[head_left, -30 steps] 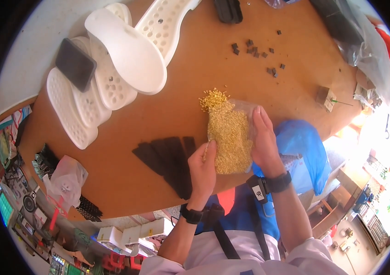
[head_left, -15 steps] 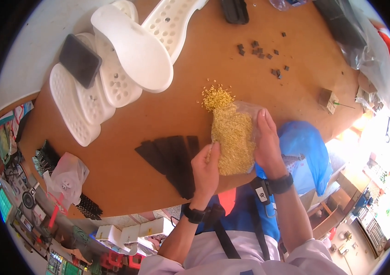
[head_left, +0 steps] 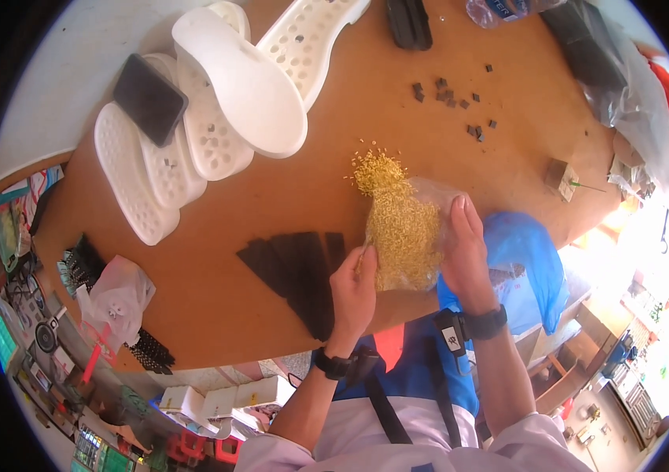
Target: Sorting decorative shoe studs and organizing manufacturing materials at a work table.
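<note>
At the left end of the brown worktop point(head_left: 193, 315), a crumpled, pinkish-white plastic bag point(head_left: 118, 303) lies close to the near edge. White perforated shoe soles point(head_left: 212, 134) overlap farther back, by the wall on the left, and across them I see a flat black phone-shaped slab point(head_left: 151, 100). Black flat strips point(head_left: 295, 275) fan out by the near edge, just beside the person's left hand point(head_left: 354, 295).

That hand pinches the left side of a clear plastic bag full of tiny gold-coloured pieces point(head_left: 403, 236), thumb against forefinger; I can't tell how its other fingers sit. The bag lies in from the near edge, around the middle, and a loose gold heap point(head_left: 377, 171) touches its far end. Toward the far edge are a black hollow tray point(head_left: 409, 23) and scattered small black squares point(head_left: 446, 96).

The right hand point(head_left: 466, 256) rests along the gold bag's right side, its visible fingers straight and pressed together, the thumb hard to make out. Beside it, a blue plastic bag point(head_left: 519, 236) bulges at the near edge; a small wooden block with a thin green-ended rod point(head_left: 561, 179) sits near the right edge
</note>
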### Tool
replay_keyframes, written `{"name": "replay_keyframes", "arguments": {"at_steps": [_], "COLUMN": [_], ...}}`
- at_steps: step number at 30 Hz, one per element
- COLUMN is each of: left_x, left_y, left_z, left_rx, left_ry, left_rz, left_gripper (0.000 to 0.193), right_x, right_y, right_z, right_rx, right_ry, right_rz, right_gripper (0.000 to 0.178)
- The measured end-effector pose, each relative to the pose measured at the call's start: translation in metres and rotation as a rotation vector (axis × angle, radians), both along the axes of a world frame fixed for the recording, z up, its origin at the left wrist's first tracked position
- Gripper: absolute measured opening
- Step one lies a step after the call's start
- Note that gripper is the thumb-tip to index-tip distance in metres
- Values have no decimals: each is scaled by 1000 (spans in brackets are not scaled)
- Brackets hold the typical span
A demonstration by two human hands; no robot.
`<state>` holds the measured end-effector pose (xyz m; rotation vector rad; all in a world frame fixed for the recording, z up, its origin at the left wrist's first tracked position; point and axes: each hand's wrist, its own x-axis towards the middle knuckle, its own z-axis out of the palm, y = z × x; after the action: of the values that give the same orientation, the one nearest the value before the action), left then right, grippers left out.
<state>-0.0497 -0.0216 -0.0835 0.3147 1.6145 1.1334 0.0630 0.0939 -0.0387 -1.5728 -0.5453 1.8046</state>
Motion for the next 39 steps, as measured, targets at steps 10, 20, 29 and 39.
{"name": "replay_keyframes", "arguments": {"at_steps": [10, 20, 29, 39], "left_x": [-6, -19, -36, -41], "left_y": [-4, -5, -5, -5], "left_z": [10, 31, 34, 31], "left_rx": [-26, 158, 224, 268], "left_ry": [55, 108, 59, 24], "left_rz": [-197, -249, -229, -258], "left_gripper": [31, 33, 35, 35], "right_x": [9, 15, 9, 15], "right_y": [-9, -26, -51, -64], "right_z": [12, 66, 98, 100], "right_rx": [168, 364, 764, 644], "right_ry": [-45, -367, -456, -410], "right_rz": [211, 487, 760, 787], "right_gripper": [29, 32, 29, 32]}}
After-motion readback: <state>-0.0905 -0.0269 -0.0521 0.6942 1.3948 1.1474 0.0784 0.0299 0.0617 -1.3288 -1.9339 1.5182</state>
